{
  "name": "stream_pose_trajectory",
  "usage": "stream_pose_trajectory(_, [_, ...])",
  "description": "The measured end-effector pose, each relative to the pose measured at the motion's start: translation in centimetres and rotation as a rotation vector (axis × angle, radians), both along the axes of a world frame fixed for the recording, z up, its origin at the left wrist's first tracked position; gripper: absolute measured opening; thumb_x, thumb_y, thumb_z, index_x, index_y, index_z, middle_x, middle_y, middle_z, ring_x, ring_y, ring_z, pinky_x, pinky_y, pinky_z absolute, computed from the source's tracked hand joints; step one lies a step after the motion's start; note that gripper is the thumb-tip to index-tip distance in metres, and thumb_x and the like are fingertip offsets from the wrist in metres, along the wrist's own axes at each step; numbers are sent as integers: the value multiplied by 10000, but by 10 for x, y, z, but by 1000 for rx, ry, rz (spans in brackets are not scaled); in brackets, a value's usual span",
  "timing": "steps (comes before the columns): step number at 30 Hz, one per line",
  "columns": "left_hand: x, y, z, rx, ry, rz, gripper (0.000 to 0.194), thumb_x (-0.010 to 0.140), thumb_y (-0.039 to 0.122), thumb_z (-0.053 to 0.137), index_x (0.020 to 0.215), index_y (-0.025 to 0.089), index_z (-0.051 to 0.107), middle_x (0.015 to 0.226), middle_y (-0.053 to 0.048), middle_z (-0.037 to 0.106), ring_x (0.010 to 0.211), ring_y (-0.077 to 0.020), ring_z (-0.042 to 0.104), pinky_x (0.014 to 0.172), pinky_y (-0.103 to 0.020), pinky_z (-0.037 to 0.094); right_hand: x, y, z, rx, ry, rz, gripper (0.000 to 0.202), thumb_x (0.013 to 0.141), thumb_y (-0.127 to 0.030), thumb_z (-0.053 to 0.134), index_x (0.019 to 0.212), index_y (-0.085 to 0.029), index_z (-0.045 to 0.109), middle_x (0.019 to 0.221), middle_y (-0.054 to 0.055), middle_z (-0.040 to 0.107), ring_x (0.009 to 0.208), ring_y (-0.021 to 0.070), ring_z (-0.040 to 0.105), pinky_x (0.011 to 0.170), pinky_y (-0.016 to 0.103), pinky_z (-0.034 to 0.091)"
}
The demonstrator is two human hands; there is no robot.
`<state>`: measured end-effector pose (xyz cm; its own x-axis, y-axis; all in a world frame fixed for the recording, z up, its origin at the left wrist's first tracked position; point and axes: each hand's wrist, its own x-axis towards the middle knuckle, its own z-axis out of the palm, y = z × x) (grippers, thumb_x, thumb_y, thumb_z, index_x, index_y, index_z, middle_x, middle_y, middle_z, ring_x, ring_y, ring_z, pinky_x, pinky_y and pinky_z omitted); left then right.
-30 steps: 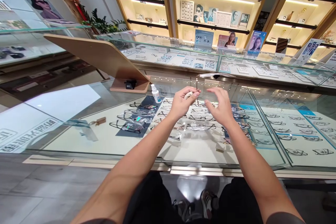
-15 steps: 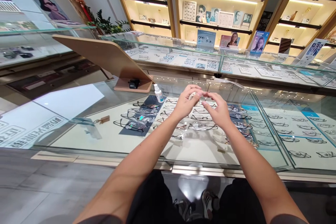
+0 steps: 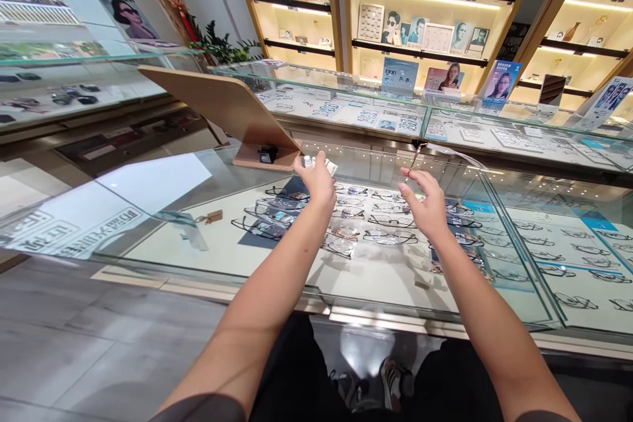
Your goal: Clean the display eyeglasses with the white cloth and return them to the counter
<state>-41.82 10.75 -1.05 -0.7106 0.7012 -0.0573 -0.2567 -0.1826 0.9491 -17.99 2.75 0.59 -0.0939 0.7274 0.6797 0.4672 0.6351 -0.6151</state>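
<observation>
My left hand is at the white bottle on the glass counter, its thumb and forefinger on either side of the cap. A pale, crumpled cloth-like piece is held in its other fingers; the bottle's body is hidden behind the hand. To the right, my right hand pinches a thin pair of glasses raised above the counter. Below both hands, several rows of glasses show in the display.
A tilted wooden-backed mirror or board stands at the counter's back left, with a small black box on its base. A brown tag shows at left. Beyond are another glass showcase and lit shelves.
My hands were together and have moved apart, the left going left to the bottle with the pale piece, the right shifting right with the glasses. The camera view has turned slightly left.
</observation>
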Motion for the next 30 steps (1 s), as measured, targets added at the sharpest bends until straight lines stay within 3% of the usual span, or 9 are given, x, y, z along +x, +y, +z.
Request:
stream_pose_trajectory(7, [-2,-3,12,-131,-250,-36,592,879,256,712,1382,264,399,880,26,586,539,-94,573,425,-189,276,0,-1,0,20,-10,10,311,997,-459,628,1211,-271,755,1238,91,778,1177,280,691,1060,493,526])
stream_pose_trajectory(14, [-3,-2,16,-151,-328,-50,266,868,190,671,1093,187,529,769,19,588,499,-91,571,416,-171,212,2,1,-1,51,-21,10,286,992,-448,642,1195,-281,754,1234,73,787,1164,276,699,1049,492,532])
stream_pose_trajectory(19, [-8,-3,19,-102,-313,-71,187,832,171,656,984,179,547,760,-4,638,505,-84,569,417,-165,208,3,3,-2,63,3,-1,270,991,-449,643,1167,-280,757,1240,76,790,1158,278,699,1044,490,531])
stream_pose_trajectory(24, [-14,-6,25,58,-160,15,339,796,146,663,1105,205,536,884,11,713,500,-53,480,439,-186,233,6,4,3,53,43,-19,287,985,-473,650,1174,-288,760,1227,68,786,1167,276,687,1054,494,521])
stream_pose_trajectory(27, [-12,-6,25,134,-63,54,361,802,149,661,1131,208,523,820,37,680,511,-62,458,462,-190,265,9,5,7,43,85,-21,288,974,-470,662,1168,-283,762,1234,68,784,1174,276,681,1071,498,507])
stream_pose_trajectory(30, [-6,-6,24,180,-12,22,263,833,186,650,1072,202,543,702,55,614,514,-86,489,484,-195,325,11,5,10,44,110,-21,269,965,-452,674,1153,-282,763,1240,65,785,1174,272,681,1088,499,494])
